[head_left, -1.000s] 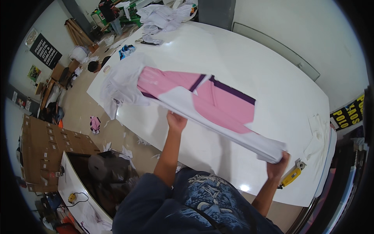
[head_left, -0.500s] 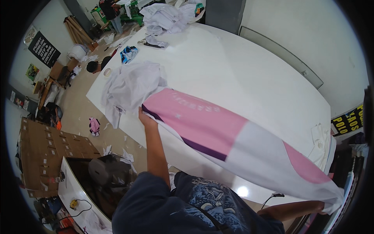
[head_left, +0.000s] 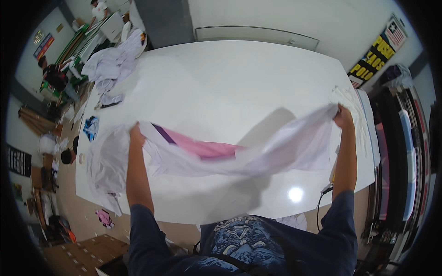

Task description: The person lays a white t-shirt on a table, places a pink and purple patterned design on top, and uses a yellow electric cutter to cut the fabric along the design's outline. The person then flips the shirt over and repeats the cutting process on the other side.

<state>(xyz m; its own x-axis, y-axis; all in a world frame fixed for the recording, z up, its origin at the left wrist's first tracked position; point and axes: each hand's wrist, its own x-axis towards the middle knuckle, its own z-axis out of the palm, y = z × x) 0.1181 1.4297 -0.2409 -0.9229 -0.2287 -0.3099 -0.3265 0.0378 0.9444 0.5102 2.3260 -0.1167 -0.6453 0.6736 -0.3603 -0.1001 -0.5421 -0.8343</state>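
A long piece of white and pink fabric [head_left: 276, 154] with a dark purple stripe hangs between my two hands over the white table, its middle sagging and blurred by motion. At its left end, my left hand [head_left: 136, 133] grips the edge, close to a heap of white cloth [head_left: 109, 158]. Out to the right, my right hand [head_left: 342, 117] is closed on the other end, near some white fabric [head_left: 352, 103] lying along the table's right edge. The fingers of both hands are partly hidden by the cloth.
The big white table [head_left: 221, 83] fills the middle. White garments [head_left: 113, 64] are piled at its far left, with a blue patterned cloth [head_left: 90, 128] nearer. Fabric rolls [head_left: 407, 156] stand at right, and a black cable [head_left: 319, 209] hangs by the near edge. Other people are at the far left.
The fabric has swung from a slanting stretch to lying across in front of me. My right hand has risen from the lower right to the table's far right. The view has turned rightward.
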